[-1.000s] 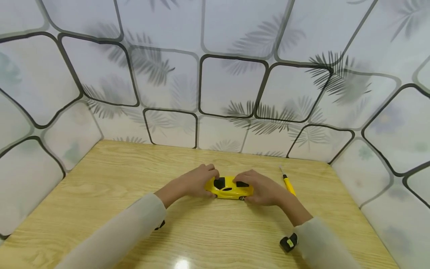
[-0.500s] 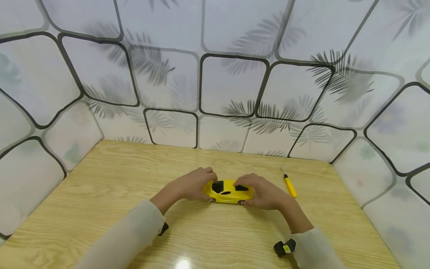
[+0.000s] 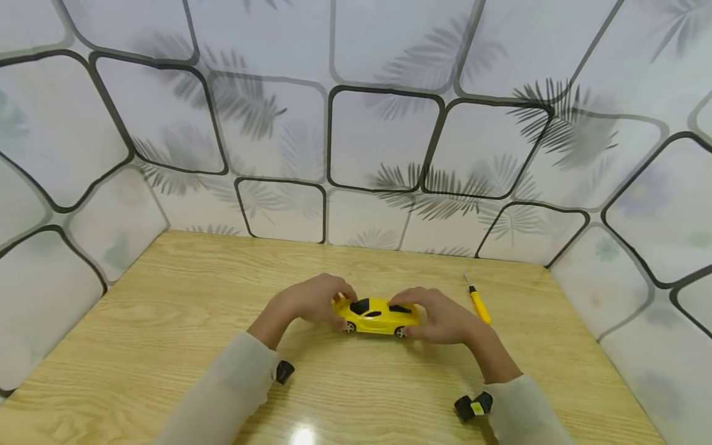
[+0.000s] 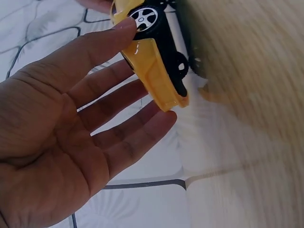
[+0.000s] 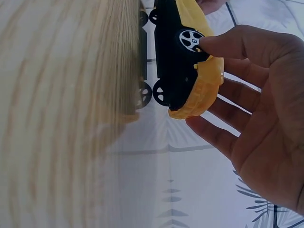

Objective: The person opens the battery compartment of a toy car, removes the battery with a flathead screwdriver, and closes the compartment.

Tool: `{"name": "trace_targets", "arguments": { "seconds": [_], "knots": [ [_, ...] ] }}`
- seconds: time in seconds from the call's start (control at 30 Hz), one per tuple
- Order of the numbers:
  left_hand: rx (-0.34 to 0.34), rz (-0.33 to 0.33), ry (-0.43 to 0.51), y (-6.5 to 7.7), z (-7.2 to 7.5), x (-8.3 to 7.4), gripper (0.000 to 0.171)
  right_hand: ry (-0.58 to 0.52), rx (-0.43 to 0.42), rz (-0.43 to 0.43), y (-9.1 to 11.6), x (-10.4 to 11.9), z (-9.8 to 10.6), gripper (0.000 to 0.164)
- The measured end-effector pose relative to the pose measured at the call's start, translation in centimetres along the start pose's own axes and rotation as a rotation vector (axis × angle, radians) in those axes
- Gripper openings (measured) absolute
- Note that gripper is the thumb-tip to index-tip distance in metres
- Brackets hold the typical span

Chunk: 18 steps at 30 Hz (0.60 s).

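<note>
A yellow toy sports car (image 3: 378, 322) with black windows lies crosswise near the middle of the table, between both hands. My left hand (image 3: 314, 301) holds its left end, thumb on the near wheel and fingers along the far side. The right hand (image 3: 442, 315) grips the other end the same way, its thumb against the silver-spoked wheel (image 5: 190, 40). In both wrist views the car tilts, its near-side wheels raised and its black underside showing. The far wheel (image 5: 161, 92) sits right at the tabletop.
To the right of the hands lies a screwdriver (image 3: 479, 306) with a yellow handle. The wood-grain table (image 3: 183, 309) ends at patterned white walls (image 3: 384, 139) at the back and sides. Black wrist cameras (image 3: 473, 408) hang beneath the cuffs.
The toy car has come slightly nearer, and more of its near side and wheels shows. Both hands keep hold of it. My left wrist has turned a little, exposing more of its camera.
</note>
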<state>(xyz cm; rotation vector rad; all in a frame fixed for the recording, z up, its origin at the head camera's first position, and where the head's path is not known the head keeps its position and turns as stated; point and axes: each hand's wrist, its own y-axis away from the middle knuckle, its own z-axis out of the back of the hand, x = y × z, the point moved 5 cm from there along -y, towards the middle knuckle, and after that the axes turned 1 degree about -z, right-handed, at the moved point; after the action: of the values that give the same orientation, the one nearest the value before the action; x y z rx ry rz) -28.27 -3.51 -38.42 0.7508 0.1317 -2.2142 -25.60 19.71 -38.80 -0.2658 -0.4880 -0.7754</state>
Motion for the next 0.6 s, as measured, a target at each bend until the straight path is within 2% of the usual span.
{"name": "trace_targets", "arguments": {
  "seconds": [0.13,0.33,0.6],
  "knots": [
    [0.014,-0.002,0.049,0.1,0.3,0.4,0.047,-0.047,-0.02,-0.008,0.2,-0.3,0.2,0.045],
    [0.028,-0.016,0.066,0.4,0.7,0.9,0.036,-0.139,-0.033,-0.01,0.2,-0.8,0.2,0.04],
    [0.008,-0.035,0.123,0.4,1.1,1.4,0.025,-0.22,-0.051,-0.004,0.2,-1.6,0.3,0.035]
  ]
}}
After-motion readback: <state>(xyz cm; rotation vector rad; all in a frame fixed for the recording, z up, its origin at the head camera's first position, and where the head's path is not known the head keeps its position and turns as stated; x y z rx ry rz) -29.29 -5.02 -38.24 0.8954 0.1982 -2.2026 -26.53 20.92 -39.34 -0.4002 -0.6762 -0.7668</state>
